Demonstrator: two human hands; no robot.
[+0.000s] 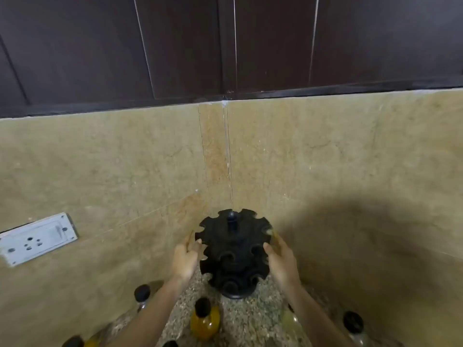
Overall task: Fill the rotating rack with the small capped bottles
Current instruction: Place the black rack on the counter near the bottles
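Note:
A black rotating rack [234, 254] with notched tiers and a top knob stands in the corner of a speckled counter [250, 319]. Its slots look empty. My left hand [185, 257] is at the rack's left side and my right hand [281, 261] at its right side, fingers spread against it; whether they grip it is unclear. Small black-capped bottles stand in front: one with yellow contents [205, 319] in the middle, a clear one [142, 295] at the left, another clear one [353, 324] at the right. More bottles are cut off at the bottom edge.
Beige tiled walls meet in a corner right behind the rack. A white socket plate [37, 237] is on the left wall. Dark cabinets [225, 46] hang above.

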